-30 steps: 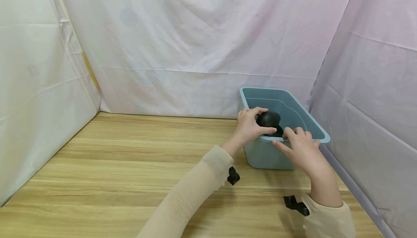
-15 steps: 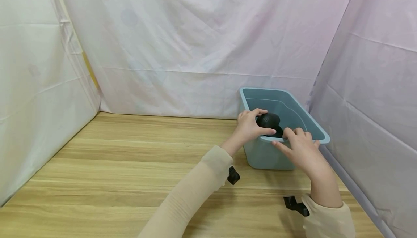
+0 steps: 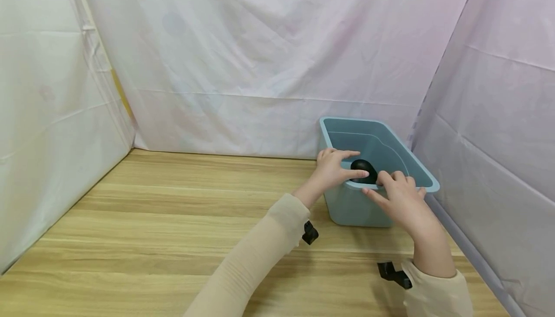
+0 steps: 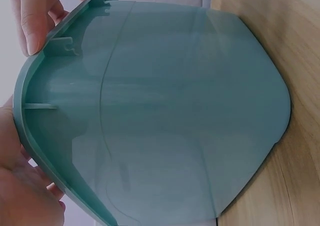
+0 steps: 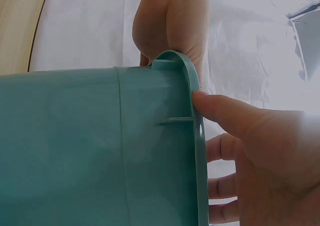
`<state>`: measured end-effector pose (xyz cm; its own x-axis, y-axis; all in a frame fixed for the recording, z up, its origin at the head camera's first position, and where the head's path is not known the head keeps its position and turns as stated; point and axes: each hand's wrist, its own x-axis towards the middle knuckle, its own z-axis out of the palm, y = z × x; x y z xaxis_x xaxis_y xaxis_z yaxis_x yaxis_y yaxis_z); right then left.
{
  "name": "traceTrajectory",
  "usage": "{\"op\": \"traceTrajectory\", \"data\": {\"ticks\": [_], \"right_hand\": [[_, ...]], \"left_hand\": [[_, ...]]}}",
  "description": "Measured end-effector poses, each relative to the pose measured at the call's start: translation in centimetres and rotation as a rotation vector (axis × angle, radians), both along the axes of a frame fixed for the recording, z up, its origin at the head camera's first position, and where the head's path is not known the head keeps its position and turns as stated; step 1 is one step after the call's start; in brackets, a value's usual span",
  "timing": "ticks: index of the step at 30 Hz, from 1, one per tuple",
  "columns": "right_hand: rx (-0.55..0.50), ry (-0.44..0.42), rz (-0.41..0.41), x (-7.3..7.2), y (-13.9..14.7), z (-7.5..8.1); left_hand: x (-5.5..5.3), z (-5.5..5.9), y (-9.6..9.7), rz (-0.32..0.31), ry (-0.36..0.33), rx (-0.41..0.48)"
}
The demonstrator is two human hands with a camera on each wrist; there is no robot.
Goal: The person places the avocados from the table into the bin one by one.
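In the head view, my left hand (image 3: 331,168) lies across the left rim of a blue-green plastic bin (image 3: 357,211), thumb and index finger spread apart above the inside. A black rounded object (image 3: 362,166) sits low in the bin near its front, partly covered by the left thumb. My right hand (image 3: 401,204) grips the front rim, thumb outside and fingers curled over inside. The right wrist view shows the right thumb (image 5: 220,108) against the rim, with the left hand (image 5: 170,18) beyond the corner. From the left wrist, the bin wall (image 4: 165,96) fills most of the picture.
The bin stands on a wood-grain table (image 3: 173,225) close to its right edge. White cloth screens (image 3: 217,66) enclose the back and both sides. Black wrist mounts (image 3: 393,273) hang below the sleeves.
The black rounded object has gone lower into the bin, out from between the left thumb and index finger, which now stand apart. The right hand stays on the rim.
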<state>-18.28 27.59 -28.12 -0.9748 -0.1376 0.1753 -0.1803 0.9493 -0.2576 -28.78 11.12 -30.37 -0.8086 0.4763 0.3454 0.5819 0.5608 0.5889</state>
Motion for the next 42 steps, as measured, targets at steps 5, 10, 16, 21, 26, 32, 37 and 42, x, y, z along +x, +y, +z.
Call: {"op": "traceTrajectory", "data": {"ticks": [5,10,16,21,26,32,37,42], "right_hand": [[-0.002,-0.004,0.001,0.0,0.0,-0.1],[-0.003,0.000,-0.001,0.0,0.0,-0.1],[-0.005,0.012,-0.003,0.1,0.0,-0.2],[-0.002,0.010,-0.004,0.0,0.0,-0.2],[0.001,0.005,-0.002,0.0,0.0,-0.2],[0.004,0.009,-0.001,-0.1,0.0,-0.1],[0.008,0.006,-0.007,-0.1,0.0,-0.1],[0.009,-0.002,-0.013,0.0,0.0,-0.1]], "left_hand": [[0.0,0.0,-0.1,0.002,-0.001,-0.056],[-0.1,0.0,-0.1,0.000,0.019,-0.133],[-0.3,0.3,-0.1,-0.014,-0.003,-0.201],[-0.5,0.5,-0.3,-0.040,-0.011,-0.242],[-0.8,0.5,-0.5,-0.075,-0.017,-0.259],[-0.8,0.8,-0.9,-0.108,-0.040,-0.266],[-0.8,1.0,-1.3,-0.135,-0.045,-0.279],[-0.7,1.0,-1.5,-0.154,-0.045,-0.311]]}}
